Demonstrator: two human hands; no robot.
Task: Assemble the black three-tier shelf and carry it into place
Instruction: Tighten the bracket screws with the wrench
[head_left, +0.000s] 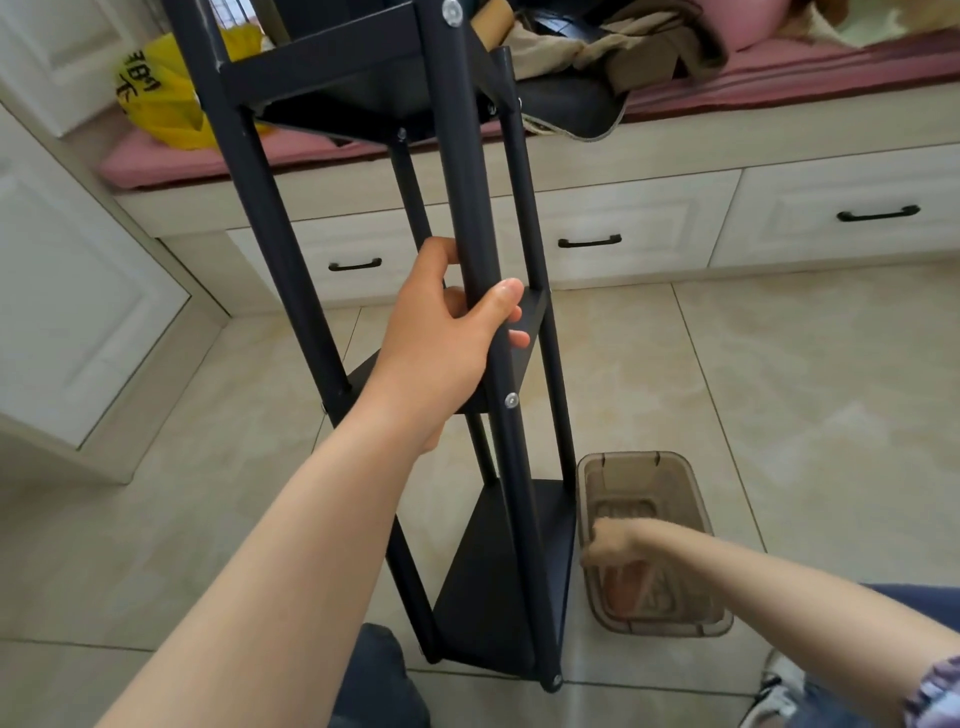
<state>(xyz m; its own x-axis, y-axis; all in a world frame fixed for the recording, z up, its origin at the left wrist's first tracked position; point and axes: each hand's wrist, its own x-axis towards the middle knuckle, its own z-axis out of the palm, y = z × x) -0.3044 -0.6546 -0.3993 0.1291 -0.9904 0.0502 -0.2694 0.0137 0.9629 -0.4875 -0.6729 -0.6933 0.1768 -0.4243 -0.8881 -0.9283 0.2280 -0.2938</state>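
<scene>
Black three-tier shelf (470, 208): metal frame, four round posts, three dark tiers fixed with silver screws. It stands upright in front of the person, bottom tier low over the tiled floor (805, 389), top tier level with the window seat behind.

Left hand (447, 338): fingers (517, 339) curled round the nearest front post from behind, thumb laid across its front. The grip is just above the middle tier. Bare forearm runs back to the lower left.

Right hand (610, 548): reaches down into a brown see-through bin (675, 460). The fingers are blurred and seen partly through the plastic, so it cannot be told whether they hold anything.

Bin: on the floor, just beside the shelf's bottom tier, on its right.

Person: one knee in dark cloth (374, 675) at the bottom edge, a shoe (779, 686) at lower right.

Window seat: pink cushion (779, 83) over cream drawers with black handles (589, 241).

On the cushion: yellow bag (161, 98) at left, heap of brown and beige clothing (649, 47) at right.

White panelled door (67, 312): far left.
</scene>
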